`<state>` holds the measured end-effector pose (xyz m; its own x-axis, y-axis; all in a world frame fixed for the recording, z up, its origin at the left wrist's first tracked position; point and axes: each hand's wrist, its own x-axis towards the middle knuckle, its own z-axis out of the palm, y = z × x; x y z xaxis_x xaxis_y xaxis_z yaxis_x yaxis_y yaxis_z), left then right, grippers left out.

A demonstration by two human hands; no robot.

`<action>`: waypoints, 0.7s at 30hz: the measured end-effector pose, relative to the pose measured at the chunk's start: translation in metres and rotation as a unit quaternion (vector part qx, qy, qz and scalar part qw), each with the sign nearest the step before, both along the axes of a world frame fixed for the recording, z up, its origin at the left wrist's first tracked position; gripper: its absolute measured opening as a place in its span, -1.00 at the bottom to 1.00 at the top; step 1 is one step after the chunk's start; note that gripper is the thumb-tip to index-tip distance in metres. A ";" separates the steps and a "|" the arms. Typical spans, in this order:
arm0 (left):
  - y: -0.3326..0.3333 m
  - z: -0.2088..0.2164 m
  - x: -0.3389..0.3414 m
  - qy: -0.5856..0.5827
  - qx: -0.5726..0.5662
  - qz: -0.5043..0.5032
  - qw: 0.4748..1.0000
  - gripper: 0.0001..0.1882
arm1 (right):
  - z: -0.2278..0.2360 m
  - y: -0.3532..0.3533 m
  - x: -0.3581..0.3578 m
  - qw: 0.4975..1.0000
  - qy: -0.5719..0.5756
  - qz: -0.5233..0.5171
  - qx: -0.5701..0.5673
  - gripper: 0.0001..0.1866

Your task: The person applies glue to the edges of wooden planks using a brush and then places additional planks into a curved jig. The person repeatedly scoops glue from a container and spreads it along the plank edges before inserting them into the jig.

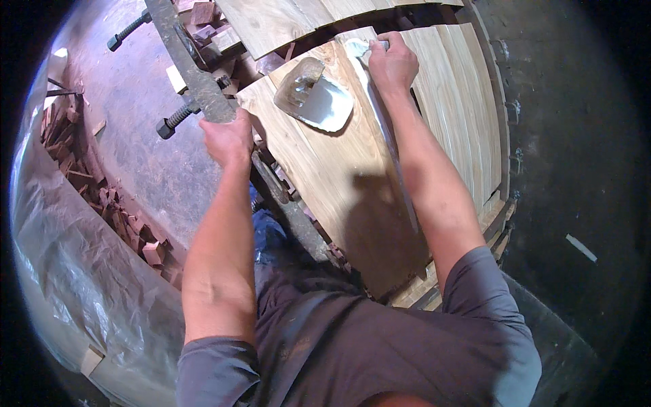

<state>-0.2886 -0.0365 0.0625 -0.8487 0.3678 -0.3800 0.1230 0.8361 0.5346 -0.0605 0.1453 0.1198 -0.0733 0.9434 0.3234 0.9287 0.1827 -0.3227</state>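
Note:
My right hand is closed around a small tool smeared with white, most of it hidden by the fingers. It is at the far end of a wooden board, where a white paste like glue lies thick and runs as a strip along the board's right edge. A cut-open plastic container holding white liquid rests tilted on the board. My left hand wraps over a metal clamp bar, its thumb by the board's near-left corner; some fingertips are hidden.
More pale wooden strips stand side by side on the right, and another panel lies beyond. Threaded bolts stick out left of the bar. Wood offcuts and plastic sheeting line the left. Dark floor spreads at right.

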 end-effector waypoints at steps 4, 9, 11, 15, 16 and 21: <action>0.001 0.004 0.000 -0.002 -0.002 -0.002 1.000 -0.32 | -0.005 0.011 -0.009 1.000 0.015 0.004 0.004 -0.78; -0.002 0.001 -0.001 -0.007 0.011 -0.005 1.000 -0.32 | -0.010 0.009 -0.007 0.997 0.058 0.021 0.041 -0.80; -0.001 -0.002 -0.001 -0.001 0.007 -0.005 1.000 -0.31 | -0.012 0.005 -0.001 0.993 0.093 0.037 0.061 -0.82; -0.003 -0.007 0.000 -0.013 0.027 0.000 1.000 -0.27 | -0.006 -0.004 0.004 0.996 0.054 0.032 0.068 -0.82; -0.004 -0.006 -0.001 -0.016 0.024 0.000 1.000 -0.26 | -0.002 -0.009 0.007 0.999 0.033 0.018 0.026 -0.83; -0.004 0.000 -0.002 -0.030 0.019 -0.005 0.999 -0.20 | 0.024 -0.040 0.020 0.995 -0.068 -0.006 -0.078 -0.81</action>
